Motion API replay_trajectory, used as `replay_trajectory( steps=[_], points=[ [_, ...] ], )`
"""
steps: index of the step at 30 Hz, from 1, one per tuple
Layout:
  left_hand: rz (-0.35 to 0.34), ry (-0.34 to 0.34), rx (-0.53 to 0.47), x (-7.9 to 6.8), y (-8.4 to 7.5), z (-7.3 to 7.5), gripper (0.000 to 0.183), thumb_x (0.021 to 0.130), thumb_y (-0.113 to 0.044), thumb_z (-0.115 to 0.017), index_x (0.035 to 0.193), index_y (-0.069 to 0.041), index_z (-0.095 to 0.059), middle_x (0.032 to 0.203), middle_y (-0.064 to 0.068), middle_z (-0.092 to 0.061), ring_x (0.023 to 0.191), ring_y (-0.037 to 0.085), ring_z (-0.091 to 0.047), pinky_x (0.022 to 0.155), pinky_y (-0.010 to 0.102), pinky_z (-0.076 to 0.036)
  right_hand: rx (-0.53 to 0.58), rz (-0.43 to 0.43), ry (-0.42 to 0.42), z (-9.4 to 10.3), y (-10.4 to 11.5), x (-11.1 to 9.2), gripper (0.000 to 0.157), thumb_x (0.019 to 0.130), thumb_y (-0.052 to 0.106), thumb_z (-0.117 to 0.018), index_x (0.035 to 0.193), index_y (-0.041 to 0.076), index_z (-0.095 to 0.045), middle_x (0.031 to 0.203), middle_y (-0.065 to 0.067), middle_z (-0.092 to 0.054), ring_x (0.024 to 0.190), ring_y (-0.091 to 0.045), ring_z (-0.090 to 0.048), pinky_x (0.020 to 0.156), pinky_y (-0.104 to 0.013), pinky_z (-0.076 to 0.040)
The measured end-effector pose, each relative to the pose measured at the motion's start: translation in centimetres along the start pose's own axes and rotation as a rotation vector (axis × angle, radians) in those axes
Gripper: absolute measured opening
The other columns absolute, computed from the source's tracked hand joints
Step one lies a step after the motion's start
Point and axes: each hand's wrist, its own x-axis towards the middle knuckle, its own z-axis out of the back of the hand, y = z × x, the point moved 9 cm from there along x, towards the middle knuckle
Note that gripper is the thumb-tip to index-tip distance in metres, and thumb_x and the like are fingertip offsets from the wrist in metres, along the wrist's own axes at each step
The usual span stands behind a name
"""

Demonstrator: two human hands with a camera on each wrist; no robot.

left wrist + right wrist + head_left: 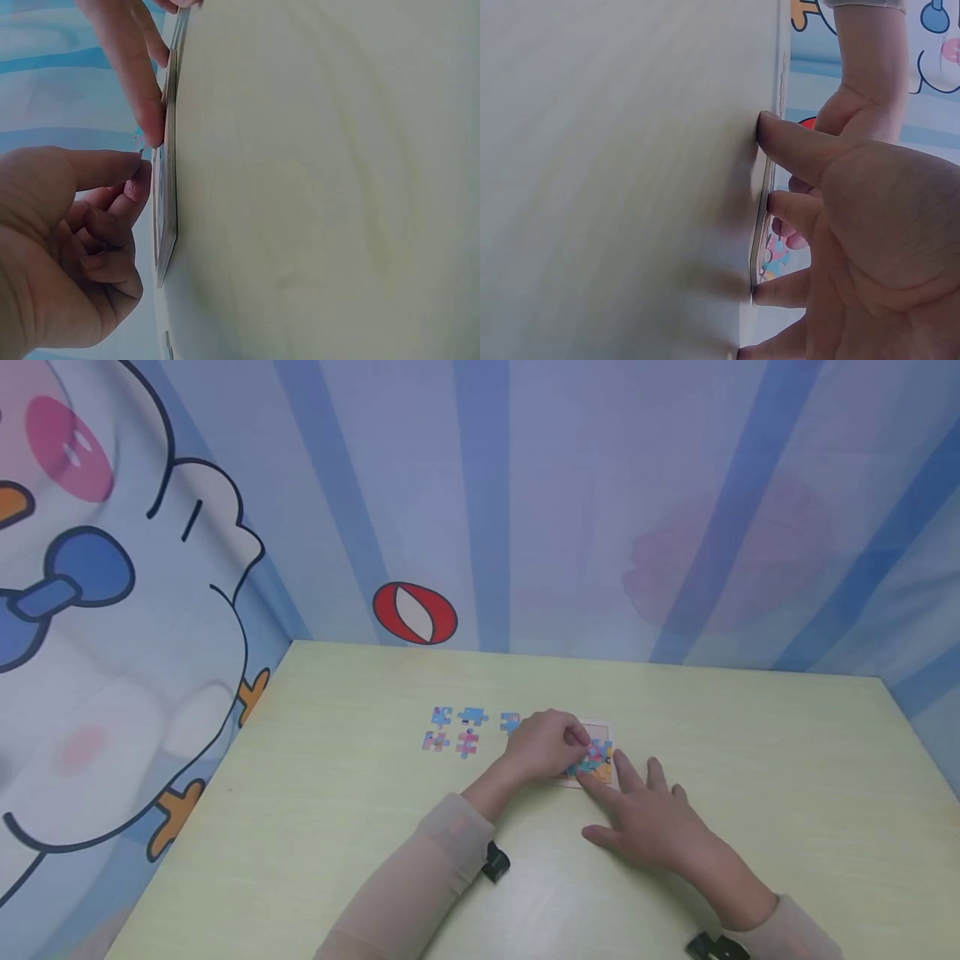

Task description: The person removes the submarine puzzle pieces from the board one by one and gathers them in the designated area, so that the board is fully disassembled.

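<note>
My left hand (546, 745) is over a shallow puzzle tray (600, 727), thumb and forefinger pinched together. In the left wrist view the left hand (67, 240) has a small puzzle piece (140, 148) between its fingertips, mostly hidden, close to the tray's surface. Several colourful joined pieces (600, 762) lie in the lower part of the tray, partly covered by that hand. My right hand (652, 822) is spread out, with fingertips at the near and right edges of the tray. In the right wrist view, the right hand's fingers (787, 289) touch the tray's edge.
To the left of the tray, several loose puzzle pieces (467, 742) lie apart on the pale table (337, 793). One more piece (509, 721) is just beside the left hand. A printed cloth (555, 510) hangs behind the table's far edge.
</note>
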Motion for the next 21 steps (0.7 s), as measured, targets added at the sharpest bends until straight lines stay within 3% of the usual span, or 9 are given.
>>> replay_trajectory(
  steps=[11,21],
  points=[
    [0.007,0.004,0.012,0.12,0.26,-0.17,0.004,0.096,-0.024,-0.076,0.098,-0.022,-0.078,0.087,-0.016,-0.068,0.076,0.004,-0.061,0.063,0.027,-0.048,0.005,0.0,-0.012,0.05,-0.09,-0.04,0.077,0.097,0.06,-0.064,0.162,0.027,-0.038,0.163,-0.03,-0.028,0.136,-0.072,-0.025,0.091,-0.084,-0.035],
    [0.012,-0.002,0.015,0.03,0.05,-0.03,0.004,0.096,-0.024,-0.076,0.098,-0.022,-0.078,0.088,-0.016,-0.069,0.078,0.004,-0.061,0.066,0.027,-0.048,-0.005,-0.002,-0.013,0.06,-0.13,-0.06,0.077,0.097,0.06,-0.064,0.16,0.022,-0.041,0.163,-0.029,-0.028,0.136,-0.072,-0.026,0.091,-0.083,-0.036]
  ],
)
